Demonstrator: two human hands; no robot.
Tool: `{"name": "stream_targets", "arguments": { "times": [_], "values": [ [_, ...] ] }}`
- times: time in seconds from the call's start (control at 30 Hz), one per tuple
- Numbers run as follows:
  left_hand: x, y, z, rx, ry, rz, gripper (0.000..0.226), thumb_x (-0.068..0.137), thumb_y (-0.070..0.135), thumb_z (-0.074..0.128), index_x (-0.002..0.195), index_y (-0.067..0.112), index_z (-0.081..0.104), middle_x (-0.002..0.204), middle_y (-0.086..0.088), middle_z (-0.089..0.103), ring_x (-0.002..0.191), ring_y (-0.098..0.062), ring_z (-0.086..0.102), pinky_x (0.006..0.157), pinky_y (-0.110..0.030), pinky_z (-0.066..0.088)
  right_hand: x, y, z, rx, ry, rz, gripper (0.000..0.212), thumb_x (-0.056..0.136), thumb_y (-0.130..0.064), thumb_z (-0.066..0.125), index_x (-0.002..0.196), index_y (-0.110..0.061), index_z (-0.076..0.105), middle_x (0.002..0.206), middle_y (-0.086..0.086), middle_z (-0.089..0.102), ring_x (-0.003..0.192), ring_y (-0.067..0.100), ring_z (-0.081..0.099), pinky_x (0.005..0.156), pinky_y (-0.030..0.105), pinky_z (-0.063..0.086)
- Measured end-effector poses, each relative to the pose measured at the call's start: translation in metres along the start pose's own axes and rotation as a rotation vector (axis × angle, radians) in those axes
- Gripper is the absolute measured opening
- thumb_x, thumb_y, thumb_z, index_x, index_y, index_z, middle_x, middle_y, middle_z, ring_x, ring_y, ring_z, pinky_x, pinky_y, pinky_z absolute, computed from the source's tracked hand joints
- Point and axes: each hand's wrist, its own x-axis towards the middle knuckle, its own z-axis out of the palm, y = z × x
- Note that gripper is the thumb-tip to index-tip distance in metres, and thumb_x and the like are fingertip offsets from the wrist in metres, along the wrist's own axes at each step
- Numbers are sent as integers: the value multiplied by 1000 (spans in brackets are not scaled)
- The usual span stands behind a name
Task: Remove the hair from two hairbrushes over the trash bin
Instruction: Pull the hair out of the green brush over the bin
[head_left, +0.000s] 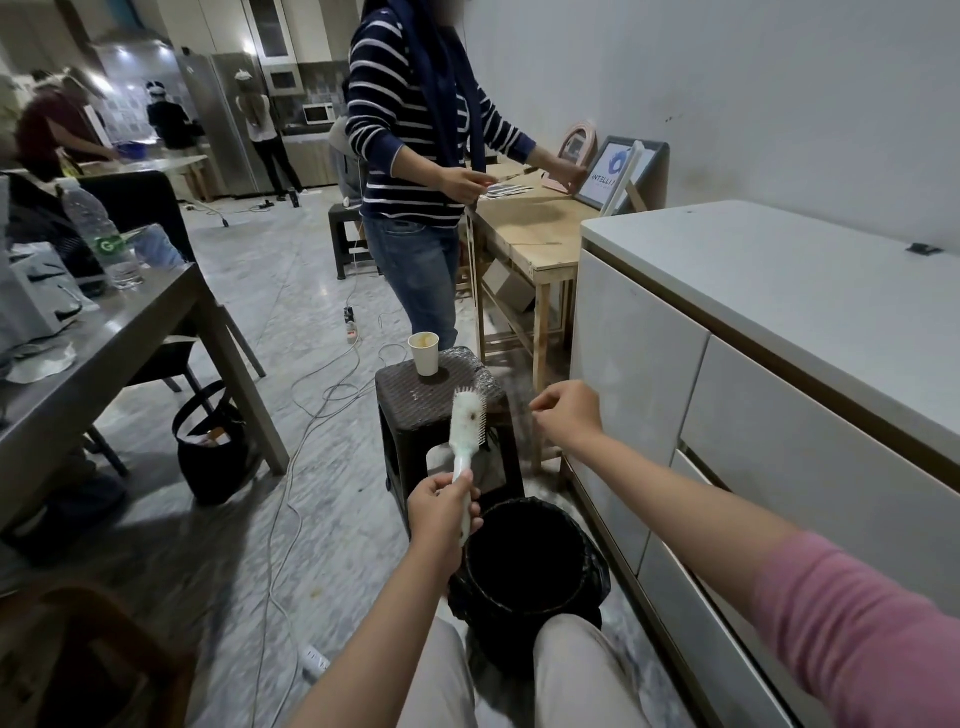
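My left hand (441, 512) grips the handle of a pale mint hairbrush (469, 423), which stands upright with its bristled head above a black trash bin (488, 587) lined with a black bag between my knees. My right hand (563, 415) is raised to the right of the brush head, its fingers curled and pinched together; thin dark strands of hair (522, 415) seem to hang between it and the brush. Only one hairbrush is in view.
A dark woven stool (415, 402) with a paper cup (425, 353) stands just beyond the bin. White cabinets (727, 395) run along the right, a grey table (104, 353) stands at the left. A person in a striped top stands behind the stool; cables cross the floor.
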Motion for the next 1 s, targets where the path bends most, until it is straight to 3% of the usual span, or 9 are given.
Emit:
{"name": "stream_targets", "arguments": {
  "times": [0.23, 0.33, 0.43, 0.6, 0.73, 0.83, 1.0],
  "values": [
    [22, 0, -29, -91, 232, -61, 16, 92, 13, 62, 82, 2, 55, 72, -12, 60, 55, -17, 53, 44, -25, 45, 10, 30, -26, 15, 105, 178, 19, 78, 5, 61, 74, -7, 76, 92, 10, 74, 98, 23, 65, 84, 23, 47],
    [28, -2, -37, -81, 257, -51, 13, 92, 12, 62, 93, 0, 56, 71, -12, 59, 54, -18, 53, 42, -24, 45, 11, 41, -31, 9, 109, 236, 24, 78, 2, 65, 61, -14, 69, 88, 9, 73, 96, 24, 66, 89, 33, 54],
    [31, -5, -37, -67, 282, -44, 16, 91, 12, 63, 98, 0, 56, 72, -12, 60, 53, -19, 53, 41, -25, 45, 10, 47, -29, 13, 104, 259, 34, 79, -1, 69, 51, -19, 60, 73, 5, 66, 89, 28, 68, 84, 36, 57],
    [37, -11, -40, -109, 472, -92, 20, 91, 12, 62, 103, -3, 57, 83, -18, 63, 57, -20, 59, 47, -29, 48, 12, 54, -28, 33, 94, 278, 12, 81, -3, 69, 72, -9, 73, 89, 10, 72, 93, 24, 66, 86, 28, 51],
    [39, -13, -49, -144, 592, -127, 29, 88, 10, 62, 111, -8, 59, 69, -13, 60, 53, -20, 59, 48, -29, 51, 15, 61, -32, 33, 111, 309, 12, 82, 1, 66, 74, -5, 73, 90, 11, 71, 94, 24, 65, 84, 27, 50],
    [37, -14, -49, -122, 578, -136, 28, 89, 11, 63, 111, -7, 59, 69, -13, 60, 54, -20, 60, 51, -30, 53, 17, 64, -30, 38, 131, 330, 22, 82, 4, 63, 64, -8, 66, 87, 11, 69, 93, 27, 66, 84, 29, 52],
    [34, -17, -39, -82, 394, -107, 29, 90, 12, 65, 112, -5, 57, 85, -17, 63, 64, -22, 62, 52, -30, 51, 14, 60, -19, 39, 45, 329, 15, 81, 1, 64, 91, -4, 73, 105, 13, 70, 104, 27, 62, 87, 28, 48]
  ]
}}
